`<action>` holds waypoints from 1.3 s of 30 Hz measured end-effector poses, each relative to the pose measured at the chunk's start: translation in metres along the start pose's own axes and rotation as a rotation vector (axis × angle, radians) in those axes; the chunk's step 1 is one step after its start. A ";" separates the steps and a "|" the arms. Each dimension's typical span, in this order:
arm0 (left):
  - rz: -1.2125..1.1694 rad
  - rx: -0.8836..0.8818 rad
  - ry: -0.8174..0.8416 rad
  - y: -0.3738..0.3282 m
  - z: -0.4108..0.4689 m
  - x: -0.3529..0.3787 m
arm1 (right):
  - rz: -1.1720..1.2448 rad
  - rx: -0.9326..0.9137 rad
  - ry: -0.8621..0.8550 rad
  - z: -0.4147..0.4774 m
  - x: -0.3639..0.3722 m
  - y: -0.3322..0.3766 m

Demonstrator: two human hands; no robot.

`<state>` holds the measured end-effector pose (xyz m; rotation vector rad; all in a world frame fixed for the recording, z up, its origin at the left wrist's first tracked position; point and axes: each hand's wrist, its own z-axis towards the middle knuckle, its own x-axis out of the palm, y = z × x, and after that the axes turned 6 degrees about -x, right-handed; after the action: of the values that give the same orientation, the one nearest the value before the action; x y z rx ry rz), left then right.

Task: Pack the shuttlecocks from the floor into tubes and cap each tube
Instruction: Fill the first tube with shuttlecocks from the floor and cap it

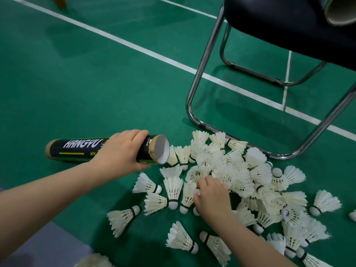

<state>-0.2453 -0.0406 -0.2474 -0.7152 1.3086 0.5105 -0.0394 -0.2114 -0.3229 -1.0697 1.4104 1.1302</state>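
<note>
Cardboard tube (86, 151), well left of the chair (200, 78), is held level and low, its open mouth turned toward the chair. The left hand (123, 153) wraps round the barrel near that mouth. It looks light and stiff, though the rim is torn, so the barrel is the sound place to grip. Shuttlecocks (231, 176) lie heaped against the chair's front rail and scattered nearer the person. They are feather-light with crushable skirts, best taken by the cork. The right hand (210, 195) curls its fingers into the heap; I cannot tell whether it pinches one. Count: two tubes, the second tube (339, 12) on the chair seat. There are several dozen shuttlecocks, too overlapped to count, and no cap shows.
</note>
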 end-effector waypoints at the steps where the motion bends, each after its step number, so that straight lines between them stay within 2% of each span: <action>1: -0.002 -0.010 -0.008 -0.004 0.002 0.001 | 0.051 -0.019 -0.031 0.000 0.000 0.003; 4: -0.006 -0.023 -0.007 -0.011 0.005 0.002 | 0.152 -0.149 -0.034 0.010 -0.002 0.021; 8: 0.000 0.004 0.014 -0.015 0.004 0.006 | 0.299 -0.133 0.069 0.037 0.007 0.040; 11: 0.001 0.013 0.023 -0.016 0.004 0.008 | 0.240 -0.110 -0.039 0.060 0.013 0.042; 15: -0.013 0.000 0.021 -0.015 0.007 0.005 | 0.178 -0.050 0.146 0.073 0.008 0.029; 21: 0.002 0.000 0.042 -0.012 0.007 0.008 | 0.039 0.028 0.206 0.048 -0.013 0.006; 24: 0.011 -0.005 0.045 -0.012 0.007 0.009 | 0.112 0.052 0.068 0.031 -0.022 0.000; 27: 0.017 -0.017 0.055 -0.015 0.007 0.007 | 0.386 0.150 -0.110 0.025 -0.032 -0.005; 34: 0.017 -0.026 0.083 -0.029 0.005 0.004 | 0.920 0.369 -0.404 0.023 -0.058 0.006; 39: 0.001 -0.035 0.119 -0.043 0.003 -0.001 | 1.184 0.327 -0.641 0.014 -0.086 0.024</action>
<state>-0.2133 -0.0679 -0.2386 -0.7840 1.4133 0.4991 -0.0505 -0.1892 -0.2359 0.4904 1.5749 1.7303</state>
